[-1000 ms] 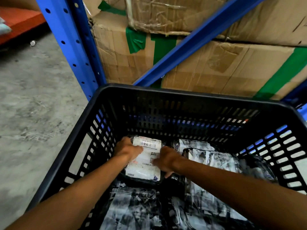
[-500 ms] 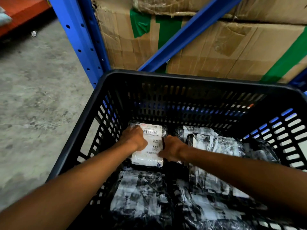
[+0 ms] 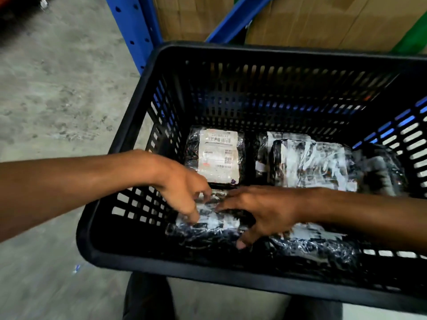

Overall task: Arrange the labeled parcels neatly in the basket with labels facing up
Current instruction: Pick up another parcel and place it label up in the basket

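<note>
Concrete floor (image 3: 57,88) spreads grey and mottled to the left, with a blue rack post (image 3: 136,31) and cardboard boxes (image 3: 300,19) standing behind. On it sits the black slotted basket (image 3: 120,155), which fills most of the view. Along its far wall lie two parcels wrapped in shiny black plastic: the left parcel (image 3: 216,155) lies flat with its white label (image 3: 219,154) facing up, barcodes showing, while the right parcel (image 3: 309,165) beside it, crinkled and streaked with white glare, shows no label that can be made out. Nearer the front more wrapped parcels lie, one at front left (image 3: 208,224) and one at front right (image 3: 318,243), both blurred and with no readable label. Both forearms reach in over the rim. The left hand (image 3: 182,190) hangs with fingers spread and curled down, tips touching the front left parcel. The right hand (image 3: 261,211) lies over the same parcel, fingers splayed apart, thumb pointing down at its near edge. Neither hand has closed a grip on it.
</note>
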The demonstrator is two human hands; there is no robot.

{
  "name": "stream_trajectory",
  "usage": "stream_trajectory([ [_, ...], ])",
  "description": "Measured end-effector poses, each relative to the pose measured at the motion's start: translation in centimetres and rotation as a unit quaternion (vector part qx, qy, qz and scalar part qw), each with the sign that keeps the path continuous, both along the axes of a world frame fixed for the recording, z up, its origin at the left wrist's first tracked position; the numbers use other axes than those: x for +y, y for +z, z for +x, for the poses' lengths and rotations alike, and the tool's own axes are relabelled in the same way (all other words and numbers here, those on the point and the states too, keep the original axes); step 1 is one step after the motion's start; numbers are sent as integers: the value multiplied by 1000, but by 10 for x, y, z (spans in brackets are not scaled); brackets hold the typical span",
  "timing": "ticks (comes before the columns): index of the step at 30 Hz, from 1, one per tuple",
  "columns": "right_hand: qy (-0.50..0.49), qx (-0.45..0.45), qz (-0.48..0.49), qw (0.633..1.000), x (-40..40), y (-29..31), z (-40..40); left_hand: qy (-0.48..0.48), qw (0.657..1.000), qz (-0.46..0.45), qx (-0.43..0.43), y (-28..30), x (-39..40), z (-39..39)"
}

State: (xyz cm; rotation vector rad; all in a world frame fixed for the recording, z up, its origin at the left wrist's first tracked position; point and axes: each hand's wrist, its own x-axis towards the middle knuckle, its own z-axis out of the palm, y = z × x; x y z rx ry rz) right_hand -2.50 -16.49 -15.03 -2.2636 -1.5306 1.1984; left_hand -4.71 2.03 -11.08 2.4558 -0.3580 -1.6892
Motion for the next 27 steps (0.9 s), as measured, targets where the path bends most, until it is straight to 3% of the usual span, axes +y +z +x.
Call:
stream_trajectory([
  [4,-97,78,59,991,-7,14,30,-9,999,-4,-49,2,-1,-2],
  [7,-97,5,106,990,-1,14,29,-52,978,67,-190,-3,7,1],
  [10,-105,-45,95,989,7,9,22,20,973,42,-224,-3,15,8],
  [14,-240,106,139,955,4,26,54,135,960,-41,-244,8,25,23],
  [18,-343,201,218,891,-26,58,81,335,869,-221,-288,35,41,37],
  [21,-380,238,251,858,-41,70,91,431,797,-332,-262,38,36,39],
  [25,-413,224,257,845,-45,67,95,460,752,-394,-260,32,28,38],
  [27,-444,234,274,820,-46,59,94,473,735,-409,-263,30,27,39],
])
